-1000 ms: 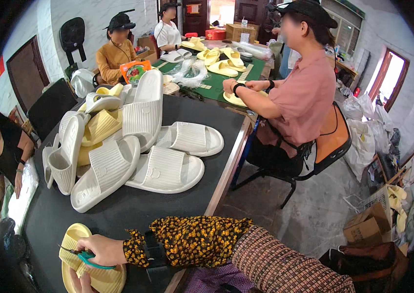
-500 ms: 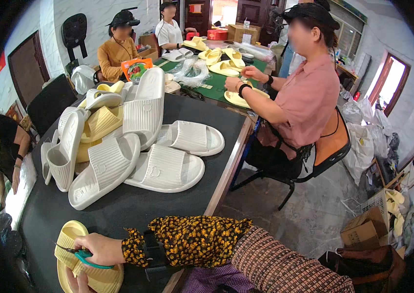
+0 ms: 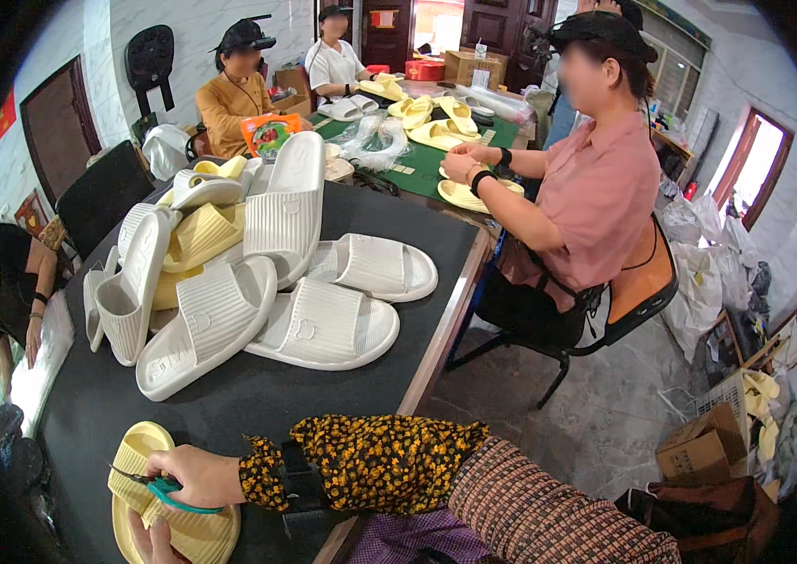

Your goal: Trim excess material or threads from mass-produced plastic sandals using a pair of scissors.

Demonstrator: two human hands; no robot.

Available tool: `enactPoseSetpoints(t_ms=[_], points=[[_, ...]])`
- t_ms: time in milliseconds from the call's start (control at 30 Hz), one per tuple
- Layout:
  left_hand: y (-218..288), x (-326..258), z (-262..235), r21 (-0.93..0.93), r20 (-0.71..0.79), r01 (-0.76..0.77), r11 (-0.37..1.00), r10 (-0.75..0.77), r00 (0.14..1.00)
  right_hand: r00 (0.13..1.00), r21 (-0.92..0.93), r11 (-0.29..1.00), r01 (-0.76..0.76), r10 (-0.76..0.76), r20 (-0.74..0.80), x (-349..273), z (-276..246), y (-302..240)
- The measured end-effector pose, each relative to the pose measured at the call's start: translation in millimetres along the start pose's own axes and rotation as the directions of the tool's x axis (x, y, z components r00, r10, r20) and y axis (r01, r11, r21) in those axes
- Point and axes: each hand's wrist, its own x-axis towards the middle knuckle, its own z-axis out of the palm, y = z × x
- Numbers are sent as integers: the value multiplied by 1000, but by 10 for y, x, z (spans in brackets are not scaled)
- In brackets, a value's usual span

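My right hand [image 3: 196,477] is closed around teal-handled scissors [image 3: 178,495]. Their dark blades point left across a pale yellow slipper [image 3: 147,436] at the table's near left. A ribbed yellow part [image 3: 215,536] lies just below; I cannot tell whether it belongs to a second slipper. At the lower edge, fingers of my left hand [image 3: 159,540] rest against the yellow ribbed surface beneath the scissors and seem to grip it; the rest of that hand is cut off. Beyond my hands lies a pile of white slippers [image 3: 323,320], with yellow slippers [image 3: 201,235] among them.
The dark table [image 3: 323,202] has a wooden edge along its right. A green table [image 3: 408,179] with yellow slippers adjoins it. A person in pink [image 3: 596,188] sits at right handling a yellow slipper. Other people sit farther back; another is at left. A cardboard box [image 3: 699,446] stands on the floor.
The whole view has shifted slightly. My hands and the scissors keep nearly the same place over the yellow slipper. The person in pink has moved their hands a little.
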Motion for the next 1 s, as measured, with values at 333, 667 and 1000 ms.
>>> enactPoseSetpoints(t_ms=[333, 667, 1000], points=[[-248, 89, -211, -168, 24, 65, 984, -62, 998, 1000, -13, 1000, -2, 2, -2, 9, 13, -5], [-108, -6, -165, -59, -30, -26, 998, 24, 999, 1000, 31, 999, 20, -20, -16, 8, 15, -32], [-253, 3, -313, 123, -294, -129, 984, 161, 942, 992, 72, 995, 65, -57, -109, -59, -67, -165]])
